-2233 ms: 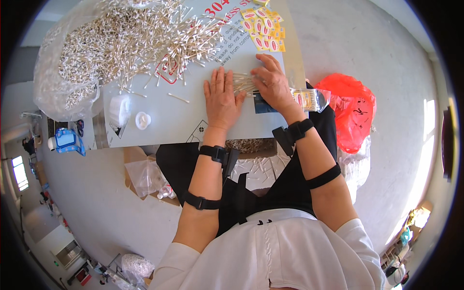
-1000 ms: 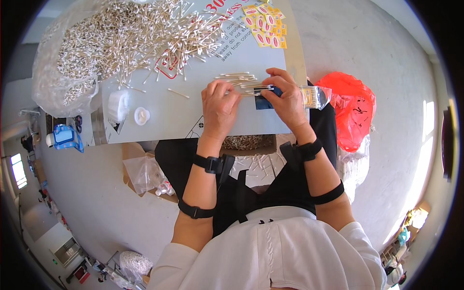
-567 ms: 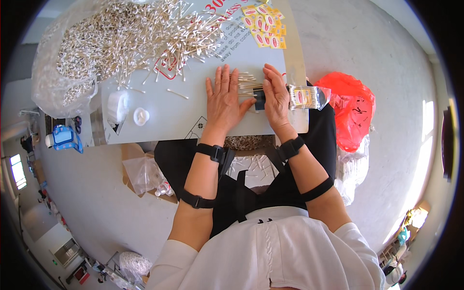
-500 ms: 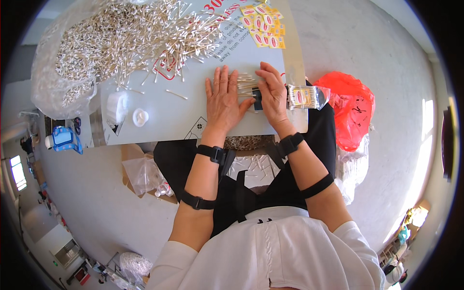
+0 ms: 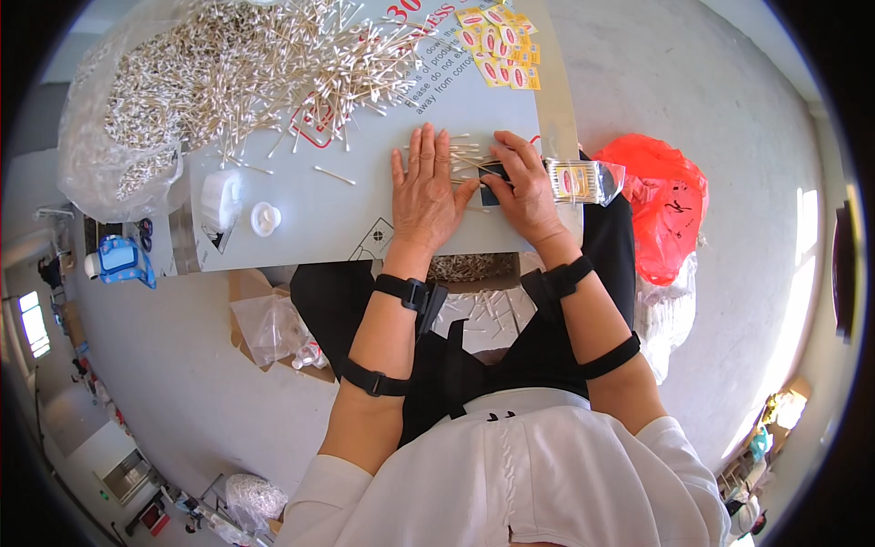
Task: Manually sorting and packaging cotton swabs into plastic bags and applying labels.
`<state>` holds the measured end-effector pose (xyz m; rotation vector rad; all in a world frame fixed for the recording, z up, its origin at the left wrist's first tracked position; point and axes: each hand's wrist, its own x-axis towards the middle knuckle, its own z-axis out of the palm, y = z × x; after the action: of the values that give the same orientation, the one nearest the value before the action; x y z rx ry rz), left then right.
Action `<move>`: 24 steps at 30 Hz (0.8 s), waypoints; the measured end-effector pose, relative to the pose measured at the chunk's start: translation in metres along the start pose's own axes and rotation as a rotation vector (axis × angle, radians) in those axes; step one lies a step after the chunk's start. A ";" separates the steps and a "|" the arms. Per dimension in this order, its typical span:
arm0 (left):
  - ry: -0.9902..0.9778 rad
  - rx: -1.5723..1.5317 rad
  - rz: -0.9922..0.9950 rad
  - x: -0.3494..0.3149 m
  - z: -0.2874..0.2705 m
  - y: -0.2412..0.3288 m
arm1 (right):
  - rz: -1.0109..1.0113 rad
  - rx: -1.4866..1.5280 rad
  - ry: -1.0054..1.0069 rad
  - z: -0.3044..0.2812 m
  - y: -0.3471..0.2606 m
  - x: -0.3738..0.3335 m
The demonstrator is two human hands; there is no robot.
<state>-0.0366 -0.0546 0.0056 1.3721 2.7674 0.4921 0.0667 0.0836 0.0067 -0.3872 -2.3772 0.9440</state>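
My left hand (image 5: pixel 427 190) lies flat on the grey board-like tabletop (image 5: pixel 301 239), fingers stretched out, its thumb reaching toward a few cotton swabs (image 5: pixel 463 149). Across from it, my right hand (image 5: pixel 523 189) is bent, with thumb and fingers closing around some tilted swabs whose ends stick out to the left. A dark flat patch (image 5: pixel 487 193) shows beneath that hand. Just right of it, a clear packet of cotton swabs (image 5: pixel 574 181) with a yellow label juts past the table's edge.
A big heap of cotton swabs (image 5: pixel 219 77) spills from a clear bag at far left. Small yellow cards (image 5: pixel 499 46) lie at the back. A white container (image 5: pixel 221 199) and round white lid (image 5: pixel 265 220) stand left. A red plastic bag (image 5: pixel 658 205) is beside the table.
My right hand has shifted slightly right and its fingers have curled lower. Swabs beside it now lie more aslant. My left hand has barely moved.
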 end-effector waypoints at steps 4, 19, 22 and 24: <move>-0.010 -0.001 -0.006 -0.001 -0.001 0.000 | -0.079 -0.074 -0.087 -0.010 0.000 0.011; -0.004 0.019 -0.065 -0.005 0.000 0.004 | 0.040 -0.628 -0.053 -0.016 0.013 0.028; 0.004 0.013 -0.045 -0.008 0.001 0.005 | 0.002 -0.547 -0.033 -0.005 0.021 0.046; 0.004 0.004 -0.024 -0.011 0.002 0.010 | -0.062 -0.480 -0.042 0.002 0.024 0.050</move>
<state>-0.0220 -0.0575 0.0051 1.3382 2.7867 0.4892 0.0263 0.1216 0.0081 -0.4705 -2.6252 0.3461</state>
